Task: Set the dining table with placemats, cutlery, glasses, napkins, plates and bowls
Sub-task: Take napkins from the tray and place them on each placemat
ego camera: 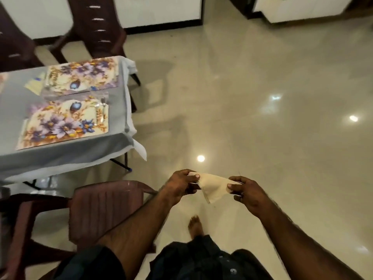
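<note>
Both forearms reach forward over the glossy tiled floor [262, 98], one bare foot [195, 224] on it below them. Left hand [181, 184] pinches one corner of a cream napkin [214, 186] between thumb and curled fingers; right hand [249, 194] pinches the opposite corner the same way. Napkin is held in the air between the two hands, folded, a point hanging down. Brown plastic chair [101, 211] just left of the left forearm. Further left, the bench [66, 152] under a grey cloth carries two floral placemats: near placemat [64, 124] with a fork [104, 107] on its right edge, far placemat [82, 75] beyond it. Dark chair [99, 27] behind the bench.
</note>
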### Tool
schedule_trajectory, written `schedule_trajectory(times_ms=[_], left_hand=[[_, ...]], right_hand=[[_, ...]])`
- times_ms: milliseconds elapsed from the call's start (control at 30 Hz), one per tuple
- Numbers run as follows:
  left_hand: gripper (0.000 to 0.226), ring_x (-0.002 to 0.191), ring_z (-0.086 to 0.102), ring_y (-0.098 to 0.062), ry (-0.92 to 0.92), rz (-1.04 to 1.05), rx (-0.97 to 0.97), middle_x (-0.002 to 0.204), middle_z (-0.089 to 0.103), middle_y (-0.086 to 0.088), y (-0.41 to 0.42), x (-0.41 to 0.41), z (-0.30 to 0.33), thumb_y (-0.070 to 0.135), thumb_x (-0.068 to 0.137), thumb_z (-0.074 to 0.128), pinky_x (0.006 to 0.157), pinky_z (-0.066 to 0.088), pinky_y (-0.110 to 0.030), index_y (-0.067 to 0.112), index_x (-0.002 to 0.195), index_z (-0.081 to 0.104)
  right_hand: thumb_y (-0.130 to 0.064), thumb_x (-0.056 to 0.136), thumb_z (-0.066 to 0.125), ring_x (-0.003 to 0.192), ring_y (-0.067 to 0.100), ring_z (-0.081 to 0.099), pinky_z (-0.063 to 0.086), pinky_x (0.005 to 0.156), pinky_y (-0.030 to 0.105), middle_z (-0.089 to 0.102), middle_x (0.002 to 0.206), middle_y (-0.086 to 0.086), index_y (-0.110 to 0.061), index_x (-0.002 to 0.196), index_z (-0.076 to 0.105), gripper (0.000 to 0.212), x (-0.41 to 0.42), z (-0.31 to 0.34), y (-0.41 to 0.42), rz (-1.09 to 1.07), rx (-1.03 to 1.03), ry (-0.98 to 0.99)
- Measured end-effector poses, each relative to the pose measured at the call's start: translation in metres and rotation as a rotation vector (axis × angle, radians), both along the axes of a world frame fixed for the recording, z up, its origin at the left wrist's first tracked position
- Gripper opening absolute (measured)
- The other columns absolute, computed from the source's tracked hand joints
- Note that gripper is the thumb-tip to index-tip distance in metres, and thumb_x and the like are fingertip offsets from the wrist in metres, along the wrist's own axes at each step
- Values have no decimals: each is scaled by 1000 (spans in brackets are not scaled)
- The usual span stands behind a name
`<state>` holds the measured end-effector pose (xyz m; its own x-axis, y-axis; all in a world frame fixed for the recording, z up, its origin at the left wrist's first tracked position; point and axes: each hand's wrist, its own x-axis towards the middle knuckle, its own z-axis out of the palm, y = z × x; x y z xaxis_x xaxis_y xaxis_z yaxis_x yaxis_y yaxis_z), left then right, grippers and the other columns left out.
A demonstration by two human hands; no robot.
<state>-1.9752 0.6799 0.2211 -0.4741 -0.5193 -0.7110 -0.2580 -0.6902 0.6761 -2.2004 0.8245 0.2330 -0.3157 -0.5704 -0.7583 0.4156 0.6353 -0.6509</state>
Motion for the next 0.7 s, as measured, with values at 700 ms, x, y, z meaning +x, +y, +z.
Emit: schedule_trajectory(times_ms=[700], left_hand=[[8,60,72,-20,-170,1169,37,79,73,-11,-341,64,-30,14,96,74,52,44,-23,10,96,67]], right_hand=[[-2,75,85,77,20,67,51,70,35,74,85,4,-10,106,73,34,87,-24,-669,1088,-156,157]])
